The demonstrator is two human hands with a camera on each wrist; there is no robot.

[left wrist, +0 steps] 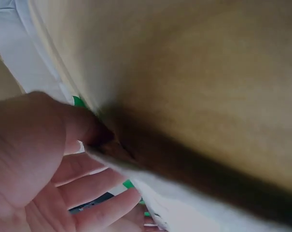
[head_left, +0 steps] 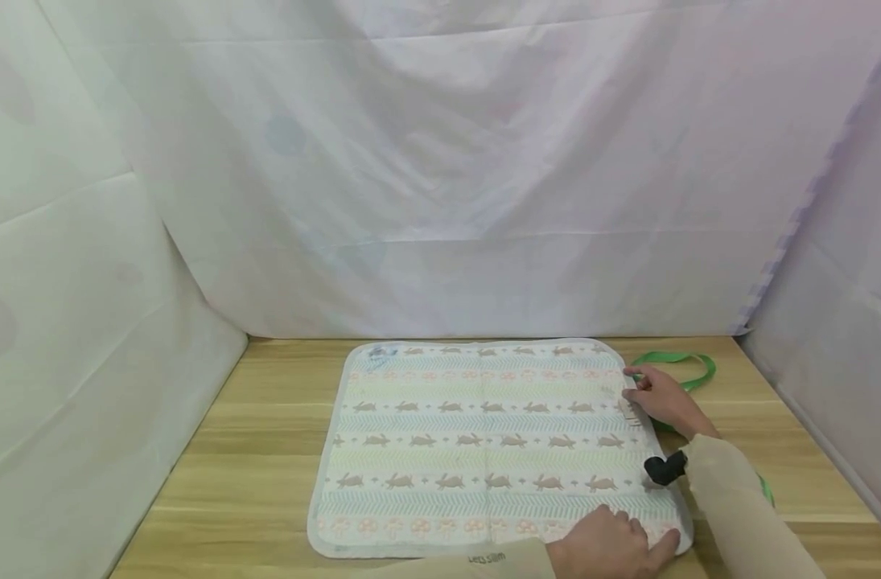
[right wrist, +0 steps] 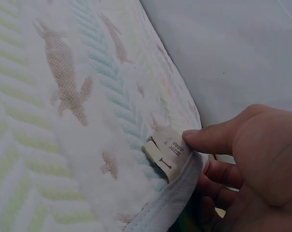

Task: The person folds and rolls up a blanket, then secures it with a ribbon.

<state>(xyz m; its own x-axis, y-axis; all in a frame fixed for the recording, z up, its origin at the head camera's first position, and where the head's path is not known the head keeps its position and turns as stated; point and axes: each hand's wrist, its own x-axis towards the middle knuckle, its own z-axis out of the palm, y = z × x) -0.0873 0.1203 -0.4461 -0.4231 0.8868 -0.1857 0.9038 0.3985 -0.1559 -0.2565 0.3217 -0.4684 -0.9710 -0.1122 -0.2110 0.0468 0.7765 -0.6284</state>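
A white rabbit-patterned cloth (head_left: 454, 450) with rounded corners and a pale bound edge lies spread flat on the wooden table. Its right edge is pinched by my right hand (head_left: 664, 396), thumb on top and fingers curled beneath. Beside that thumb a small folded label (right wrist: 167, 152) sticks up from the edge in the right wrist view. At the near right corner my left hand (head_left: 605, 543) holds the cloth's border. In the left wrist view the edge (left wrist: 150, 176) runs between thumb and fingers of the left hand (left wrist: 63, 159).
A looped green strap (head_left: 701, 376) lies on the table beyond the right hand, partly hidden by the arm. A black wrist camera (head_left: 664, 468) sits on the right sleeve. White fabric walls (head_left: 440, 201) enclose the wooden table (head_left: 252, 450) at the back and sides.
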